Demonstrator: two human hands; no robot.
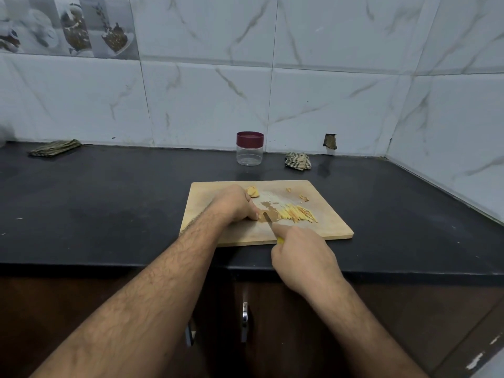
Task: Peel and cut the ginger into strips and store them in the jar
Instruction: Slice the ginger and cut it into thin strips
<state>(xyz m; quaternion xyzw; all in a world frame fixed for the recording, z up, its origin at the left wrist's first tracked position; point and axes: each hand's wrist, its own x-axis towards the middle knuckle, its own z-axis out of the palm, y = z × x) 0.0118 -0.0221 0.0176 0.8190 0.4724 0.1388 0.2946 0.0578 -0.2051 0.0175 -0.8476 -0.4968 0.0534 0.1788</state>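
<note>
A wooden cutting board (327, 225) lies on the black counter. My left hand (234, 204) rests curled on the board and pins a small ginger piece under its fingertips, mostly hidden. My right hand (302, 255) grips a yellow-handled knife (268, 221), forefinger along the blade, whose tip sits right beside the left fingertips. A pile of pale yellow ginger strips (296, 214) lies just right of the blade. More ginger chunks (252, 191) sit behind my left hand. The clear jar (249, 152) with its maroon lid on stands behind the board.
Small peel scraps (303, 197) lie on the board's far right part. A crumpled cloth (297, 161) sits right of the jar, a folded cloth (54, 148) at the far left by the tiled wall. The wall corner closes in at right. Cabinet handles (245, 320) hang below the counter edge.
</note>
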